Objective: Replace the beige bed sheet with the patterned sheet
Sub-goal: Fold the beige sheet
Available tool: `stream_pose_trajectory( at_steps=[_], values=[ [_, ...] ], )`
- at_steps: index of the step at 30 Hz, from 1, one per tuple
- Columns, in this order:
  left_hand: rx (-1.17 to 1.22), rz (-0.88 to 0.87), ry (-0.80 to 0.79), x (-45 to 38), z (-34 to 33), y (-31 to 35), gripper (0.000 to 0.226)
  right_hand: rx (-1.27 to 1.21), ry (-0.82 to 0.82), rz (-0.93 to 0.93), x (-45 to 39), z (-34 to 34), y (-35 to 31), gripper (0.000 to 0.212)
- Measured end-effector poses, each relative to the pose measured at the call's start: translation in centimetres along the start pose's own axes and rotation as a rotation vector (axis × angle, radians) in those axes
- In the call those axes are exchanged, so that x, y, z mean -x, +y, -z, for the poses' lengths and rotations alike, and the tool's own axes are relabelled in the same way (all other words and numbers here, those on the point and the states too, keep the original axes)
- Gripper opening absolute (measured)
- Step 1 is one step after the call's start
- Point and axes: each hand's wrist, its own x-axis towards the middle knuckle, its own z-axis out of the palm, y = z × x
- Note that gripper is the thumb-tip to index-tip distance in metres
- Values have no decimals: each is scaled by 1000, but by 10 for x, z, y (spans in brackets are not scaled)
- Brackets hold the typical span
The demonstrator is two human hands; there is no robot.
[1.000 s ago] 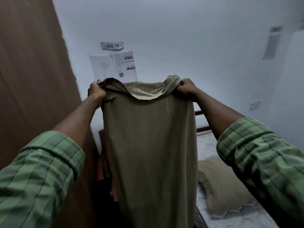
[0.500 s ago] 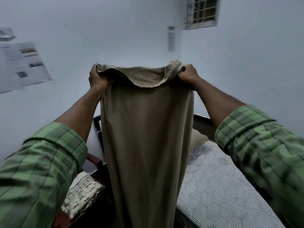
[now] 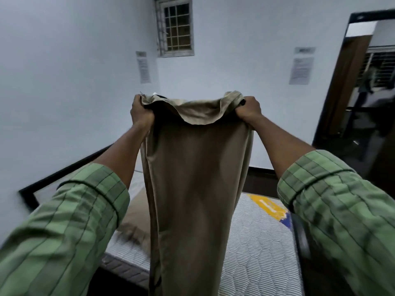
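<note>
The beige bed sheet (image 3: 196,189) hangs folded in front of me, held up at chest height above the bed. My left hand (image 3: 141,113) grips its top left corner and my right hand (image 3: 249,111) grips its top right corner, with the top edge sagging between them. Below lies the bare white quilted mattress (image 3: 256,242) with a yellow label. A beige pillow (image 3: 133,223) rests on the mattress, left of the hanging sheet. The patterned sheet is out of view.
A dark bed frame (image 3: 64,169) runs along the left wall. A barred window (image 3: 177,26) sits high in the corner, with paper notices on both walls. An open doorway (image 3: 363,82) stands at the right. A dark rounded object (image 3: 301,242) sits by the mattress's right edge.
The view has swung right, from the brown door and wall papers to the window corner and doorway. Both hands keep the same grip on the sheet's top corners.
</note>
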Motion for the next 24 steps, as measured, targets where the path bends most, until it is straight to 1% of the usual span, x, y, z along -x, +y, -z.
stream_pose_trajectory(
  at_steps=[2,5,8,11,15,20,24],
  values=[
    [41,-20,-8,5,-28,18,8,19,53,-6,-7,26,9,25],
    [104,-69,-1,3,-59,49,12,53,143,16,-19,63,9,27],
    [171,-78,11,-7,-83,79,8,90,227,49,-33,98,0,29],
    [243,-117,-1,-17,-104,91,6,112,266,49,-45,119,-4,30],
    [260,-138,-77,-18,-137,75,5,151,288,5,-52,123,14,30],
    [236,-124,-168,-21,-176,37,17,171,297,-55,-62,105,49,27],
    [241,-90,-228,-28,-206,11,11,201,301,-107,-76,89,75,27]
  ],
)
